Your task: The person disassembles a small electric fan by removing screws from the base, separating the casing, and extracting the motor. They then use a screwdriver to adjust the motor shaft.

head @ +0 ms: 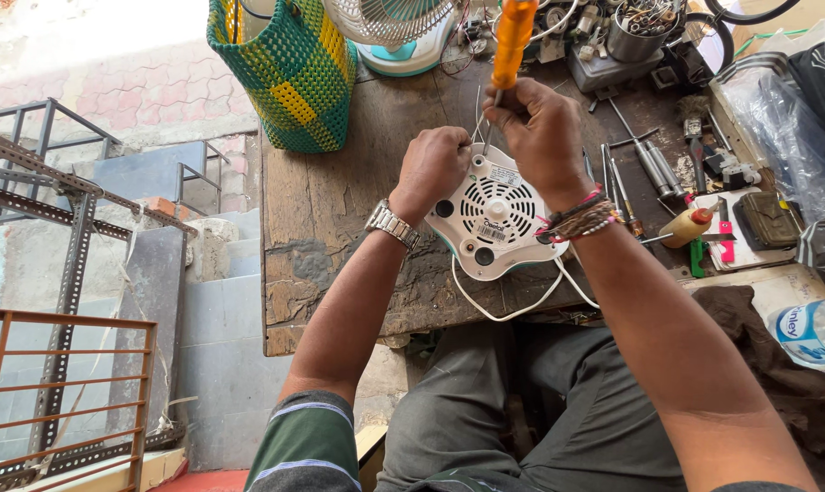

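The white appliance base (493, 217) lies upside down on the worn wooden table (340, 191), its round vent grille facing up at me and its white cord (508, 310) looping off the near edge over my lap. My right hand (542, 135) is clenched around the shaft of an orange-handled screwdriver (511, 41), tip down at the far rim of the base, while my left hand (431, 169) is curled closed at that same rim, touching the housing. A green-and-yellow woven basket (290, 68) stands to the left, loose tools (645, 169) to the right.
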